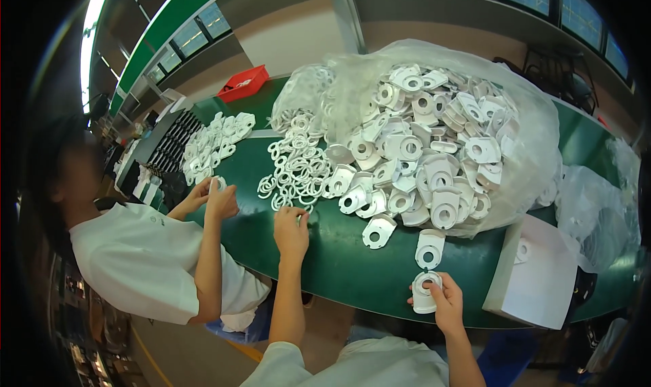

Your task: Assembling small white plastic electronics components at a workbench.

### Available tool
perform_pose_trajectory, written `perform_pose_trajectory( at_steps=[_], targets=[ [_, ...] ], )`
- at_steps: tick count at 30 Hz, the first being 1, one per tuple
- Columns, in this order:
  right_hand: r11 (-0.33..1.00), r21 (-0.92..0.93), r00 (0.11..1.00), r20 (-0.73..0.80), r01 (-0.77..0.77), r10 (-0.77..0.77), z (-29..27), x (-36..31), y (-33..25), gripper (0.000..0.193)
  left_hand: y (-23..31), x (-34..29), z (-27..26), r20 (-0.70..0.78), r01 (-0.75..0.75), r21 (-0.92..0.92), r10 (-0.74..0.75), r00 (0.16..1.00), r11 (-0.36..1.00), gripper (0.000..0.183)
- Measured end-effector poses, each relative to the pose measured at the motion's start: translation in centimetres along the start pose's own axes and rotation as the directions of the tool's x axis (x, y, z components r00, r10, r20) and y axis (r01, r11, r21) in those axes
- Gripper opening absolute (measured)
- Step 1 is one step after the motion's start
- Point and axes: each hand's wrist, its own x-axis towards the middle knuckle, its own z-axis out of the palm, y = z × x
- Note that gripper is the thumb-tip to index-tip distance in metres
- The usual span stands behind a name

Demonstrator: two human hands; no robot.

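Along the near edge of a loose pile of white plastic rings point(302, 163), my left hand point(291, 232) reaches with its fingers curled together. Its fingertips touch the nearest rings, and what they pinch is hidden. My right hand point(447, 300) grips a flat white plastic part with a round hole point(426, 301) over the front edge of the table. Just beyond it lies a similar white part point(428, 250), its rounded end toward me. Another single part point(378, 231) rests farther left, in front of a big heap of such white parts point(441, 149).
A clear plastic bag point(536, 156) surrounds the heap on the green table point(346, 265). At right stands a white box point(532, 272) beside crumpled plastic. A co-worker point(142, 251) sits at left, handling a white piece near more white parts point(213, 139). A red bin point(244, 83) stands behind.
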Motion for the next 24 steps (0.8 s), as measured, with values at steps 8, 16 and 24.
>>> perform_pose_trajectory(
  at_steps=[8, 16, 24],
  targets=[
    [0.998, -0.002, 0.998, -0.019, -0.065, 0.065, 0.1, 1.1, -0.5, 0.023, 2.7, 1.4, -3.7, 0.404, 0.519, -0.738, -0.333, 0.852, 0.432, 0.021],
    [0.975, 0.174, 0.989, 0.064, -0.141, 0.132, -0.4, 1.6, -0.2, 0.035, 14.1, -8.0, -3.1, 0.696, 0.707, -0.705, -0.133, 0.706, 0.059, 0.012],
    [0.990, 0.129, 0.994, -0.084, -0.058, 0.069, -0.8, 0.9, 0.1, 0.039, 19.4, -11.5, -2.2, 0.680, 0.692, -0.717, -0.137, 0.720, 0.082, 0.011]
  ],
)
